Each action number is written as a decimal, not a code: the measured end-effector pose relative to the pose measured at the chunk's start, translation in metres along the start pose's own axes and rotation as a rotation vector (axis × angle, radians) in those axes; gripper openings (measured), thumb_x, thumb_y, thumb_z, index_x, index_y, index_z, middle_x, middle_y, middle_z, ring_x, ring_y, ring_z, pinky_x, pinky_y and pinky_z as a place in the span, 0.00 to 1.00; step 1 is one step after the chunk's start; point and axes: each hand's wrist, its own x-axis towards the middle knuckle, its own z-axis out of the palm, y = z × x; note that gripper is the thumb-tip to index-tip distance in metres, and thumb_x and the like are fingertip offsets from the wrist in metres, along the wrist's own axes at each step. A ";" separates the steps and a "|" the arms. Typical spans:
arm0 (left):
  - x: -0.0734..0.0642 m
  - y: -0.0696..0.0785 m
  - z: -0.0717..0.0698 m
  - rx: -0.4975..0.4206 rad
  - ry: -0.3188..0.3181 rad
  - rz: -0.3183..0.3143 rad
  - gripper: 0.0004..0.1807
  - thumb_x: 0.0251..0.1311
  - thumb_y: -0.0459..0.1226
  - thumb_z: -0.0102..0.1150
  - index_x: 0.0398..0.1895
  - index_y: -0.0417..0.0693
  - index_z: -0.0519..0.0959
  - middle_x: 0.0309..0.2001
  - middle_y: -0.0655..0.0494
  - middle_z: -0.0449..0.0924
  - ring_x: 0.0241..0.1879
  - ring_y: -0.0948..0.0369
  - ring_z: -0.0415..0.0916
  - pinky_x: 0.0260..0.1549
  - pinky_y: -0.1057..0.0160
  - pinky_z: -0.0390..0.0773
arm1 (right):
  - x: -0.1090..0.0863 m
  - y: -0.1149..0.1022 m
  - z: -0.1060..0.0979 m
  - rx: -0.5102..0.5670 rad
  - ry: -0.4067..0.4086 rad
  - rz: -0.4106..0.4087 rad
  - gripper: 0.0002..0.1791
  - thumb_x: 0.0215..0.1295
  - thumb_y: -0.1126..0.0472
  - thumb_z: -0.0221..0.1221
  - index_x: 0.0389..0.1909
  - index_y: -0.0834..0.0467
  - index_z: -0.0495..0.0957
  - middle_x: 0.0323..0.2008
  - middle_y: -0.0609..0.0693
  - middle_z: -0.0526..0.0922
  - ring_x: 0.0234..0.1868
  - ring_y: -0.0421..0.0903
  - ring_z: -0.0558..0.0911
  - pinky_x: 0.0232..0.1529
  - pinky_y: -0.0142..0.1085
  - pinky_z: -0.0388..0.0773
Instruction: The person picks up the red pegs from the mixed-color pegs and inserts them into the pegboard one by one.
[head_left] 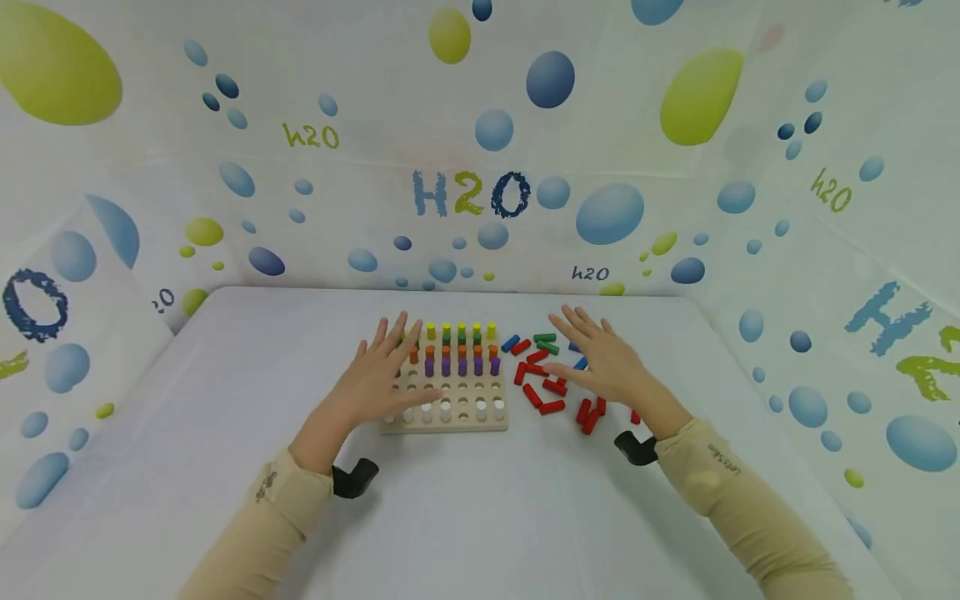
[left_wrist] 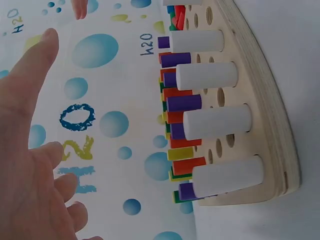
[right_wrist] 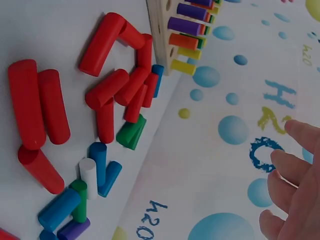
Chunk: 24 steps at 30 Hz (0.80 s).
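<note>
A wooden pegboard point(head_left: 480, 423) lies on the table with rows of yellow, green, orange, purple and white pegs standing in its holes. My left hand point(head_left: 381, 375), fingers spread and holding nothing, is over the board's left part and hides some pegs. Up close in the left wrist view, white pegs point(left_wrist: 215, 125) stand in the row along the board's near edge. My right hand point(head_left: 603, 362) hovers with fingers spread over the loose pegs to the right, also holding nothing. Most of those are red pegs point(right_wrist: 25, 105); among them lie blue pegs point(right_wrist: 59, 209), green pegs point(right_wrist: 131, 132) and a white peg point(right_wrist: 88, 177).
A white cloth covers the table point(head_left: 480, 517). Behind it hangs a white backdrop point(head_left: 375, 225) with blue and green drops and H2O lettering. Each wrist carries a black camera mount, one by the left sleeve point(head_left: 262, 508) and one by the right sleeve point(head_left: 735, 492).
</note>
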 end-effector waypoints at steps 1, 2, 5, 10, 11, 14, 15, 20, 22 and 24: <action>-0.001 -0.001 0.001 -0.011 -0.001 -0.005 0.57 0.46 0.70 0.50 0.72 0.51 0.40 0.72 0.48 0.30 0.69 0.45 0.27 0.61 0.36 0.38 | 0.000 0.000 0.001 0.002 -0.002 0.002 0.46 0.58 0.31 0.47 0.71 0.52 0.50 0.71 0.55 0.46 0.70 0.55 0.45 0.66 0.56 0.42; -0.002 -0.002 0.002 -0.021 -0.001 -0.011 0.57 0.46 0.70 0.49 0.72 0.51 0.40 0.72 0.49 0.30 0.69 0.45 0.28 0.61 0.36 0.39 | 0.001 0.000 0.002 0.006 -0.006 0.006 0.46 0.58 0.31 0.47 0.71 0.52 0.49 0.71 0.55 0.46 0.70 0.55 0.45 0.66 0.56 0.41; -0.004 -0.005 0.005 -0.047 -0.010 -0.027 0.57 0.46 0.70 0.48 0.72 0.51 0.39 0.72 0.49 0.29 0.69 0.46 0.27 0.61 0.36 0.38 | 0.002 0.000 0.005 0.010 -0.016 0.018 0.46 0.58 0.30 0.46 0.71 0.52 0.49 0.71 0.54 0.46 0.70 0.54 0.45 0.66 0.55 0.41; -0.008 -0.011 0.013 -0.066 -0.006 -0.042 0.57 0.48 0.69 0.50 0.72 0.50 0.38 0.72 0.48 0.28 0.69 0.45 0.28 0.61 0.36 0.38 | 0.005 -0.003 0.010 0.069 -0.022 0.033 0.45 0.58 0.32 0.48 0.70 0.53 0.51 0.70 0.54 0.48 0.70 0.54 0.46 0.66 0.54 0.40; -0.009 -0.012 0.015 -0.066 -0.002 -0.043 0.57 0.47 0.68 0.50 0.72 0.49 0.38 0.72 0.47 0.29 0.69 0.44 0.29 0.61 0.36 0.39 | 0.006 -0.003 0.011 0.081 -0.027 0.037 0.44 0.59 0.33 0.49 0.70 0.53 0.51 0.70 0.54 0.48 0.70 0.54 0.45 0.66 0.54 0.40; -0.010 -0.015 0.021 -0.082 0.009 -0.048 0.58 0.47 0.68 0.52 0.72 0.47 0.39 0.72 0.43 0.32 0.69 0.43 0.31 0.60 0.35 0.40 | 0.007 -0.004 0.015 0.107 -0.038 0.051 0.43 0.59 0.35 0.50 0.70 0.53 0.52 0.70 0.54 0.49 0.70 0.53 0.46 0.67 0.54 0.41; -0.010 -0.016 0.022 -0.090 0.007 -0.055 0.59 0.47 0.68 0.53 0.72 0.47 0.39 0.72 0.43 0.32 0.69 0.42 0.31 0.60 0.35 0.40 | 0.008 -0.004 0.017 0.113 -0.042 0.056 0.43 0.59 0.35 0.50 0.70 0.53 0.52 0.70 0.54 0.49 0.70 0.53 0.46 0.67 0.53 0.41; -0.013 -0.020 0.029 -0.130 -0.016 -0.086 0.60 0.46 0.67 0.54 0.71 0.41 0.39 0.71 0.41 0.32 0.69 0.42 0.31 0.60 0.34 0.41 | 0.012 -0.003 0.024 0.149 -0.053 0.070 0.42 0.61 0.35 0.48 0.70 0.53 0.53 0.70 0.54 0.50 0.70 0.52 0.46 0.67 0.52 0.41; -0.014 -0.022 0.032 -0.147 -0.030 -0.100 0.61 0.46 0.66 0.55 0.71 0.40 0.39 0.71 0.42 0.31 0.69 0.42 0.31 0.60 0.35 0.40 | 0.013 -0.001 0.028 0.162 -0.057 0.079 0.41 0.61 0.35 0.47 0.70 0.53 0.53 0.70 0.54 0.50 0.70 0.52 0.46 0.67 0.51 0.41; -0.015 -0.025 0.035 -0.171 -0.038 -0.114 0.62 0.45 0.66 0.56 0.71 0.38 0.38 0.71 0.42 0.30 0.69 0.42 0.30 0.61 0.36 0.40 | 0.014 0.000 0.031 0.177 -0.064 0.090 0.41 0.61 0.35 0.47 0.70 0.52 0.53 0.70 0.53 0.50 0.70 0.51 0.46 0.67 0.51 0.41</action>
